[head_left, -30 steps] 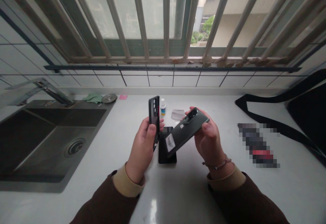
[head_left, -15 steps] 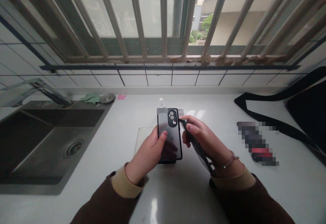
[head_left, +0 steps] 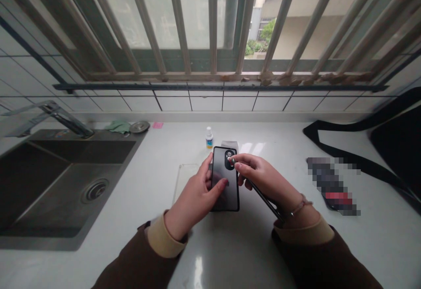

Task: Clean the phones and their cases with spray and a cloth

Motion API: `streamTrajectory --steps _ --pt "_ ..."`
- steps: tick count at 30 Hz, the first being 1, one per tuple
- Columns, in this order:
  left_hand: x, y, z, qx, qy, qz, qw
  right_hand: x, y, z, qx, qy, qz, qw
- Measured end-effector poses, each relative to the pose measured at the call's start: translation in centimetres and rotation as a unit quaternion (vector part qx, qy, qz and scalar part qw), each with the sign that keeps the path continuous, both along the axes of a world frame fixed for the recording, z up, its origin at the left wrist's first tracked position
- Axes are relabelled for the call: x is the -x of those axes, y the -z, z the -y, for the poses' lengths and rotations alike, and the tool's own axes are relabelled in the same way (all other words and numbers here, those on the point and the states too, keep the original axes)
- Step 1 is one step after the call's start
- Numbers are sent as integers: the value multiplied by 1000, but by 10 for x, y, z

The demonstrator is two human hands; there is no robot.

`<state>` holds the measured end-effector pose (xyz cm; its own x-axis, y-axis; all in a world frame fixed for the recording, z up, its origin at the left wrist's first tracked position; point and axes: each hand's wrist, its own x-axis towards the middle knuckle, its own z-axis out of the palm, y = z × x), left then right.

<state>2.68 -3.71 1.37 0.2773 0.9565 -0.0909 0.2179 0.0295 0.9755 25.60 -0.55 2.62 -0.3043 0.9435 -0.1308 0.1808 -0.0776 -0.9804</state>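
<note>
Phone case (head_left: 226, 194): moved slightly R & toward the wearer vs. half a sec ago, so the small white bottle (head_left: 209, 140) behind it now shows; dark, see-through, back side up, over the mid. of the counter (head_left: 243, 249).
L hand (head_left: 195, 192): clamped on the case, thumb across its face, fingers along its L edge & behind.
R hand (head_left: 259, 170): closed round a dark phone (head_left: 264, 198), seen almost edge-on, running from fingertips back to the wrist. Fingertip is at the case's camera cut-out (head_left: 229, 152); touching or just over it, can't tell.
Case & phone so far: both picked up, one per hand. Phone is outside the case, the two not joined, neither set down; looks like mid-handling.
Clear flat item (head_left: 183, 177): on the counter, partly under L forearm; exact type unclear.
Far L: sink (head_left: 49, 244) w/ faucet (head_left: 67, 121).
Far R: black strap (head_left: 312, 130), plus a pixelated dark item (head_left: 325, 181), can't ID.
</note>
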Motion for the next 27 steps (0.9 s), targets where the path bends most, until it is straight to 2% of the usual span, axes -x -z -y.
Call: streamTrajectory --steps 2,4,7,10,13,19,21,24,27 --pt "1 0 -1 -103 -21 -78 991 -6 -1 -3 -4 8 54 998" --pt "3 0 -2 -220 -8 -153 963 -13 -4 -6 -19 2 123 992" --pt "4 2 -4 -331 89 -222 913 -19 -8 -8 -49 -12 226 973" --pt "3 5 -3 -348 199 -272 875 -20 -11 -7 -66 -10 286 956" --pt "0 12 -2 -353 248 -295 853 -18 -12 -5 -76 -16 315 946" --pt "-14 29 2 -437 225 -276 826 -19 -17 -2 -103 2 348 932" --pt "-19 31 6 -457 211 -263 823 -24 -19 -1 -116 29 362 925" --pt "-26 28 12 -466 197 -252 825 -35 -23 -3 -146 111 405 896" --pt "-31 27 17 -467 198 -261 821 -43 -22 -7 -125 186 462 858"
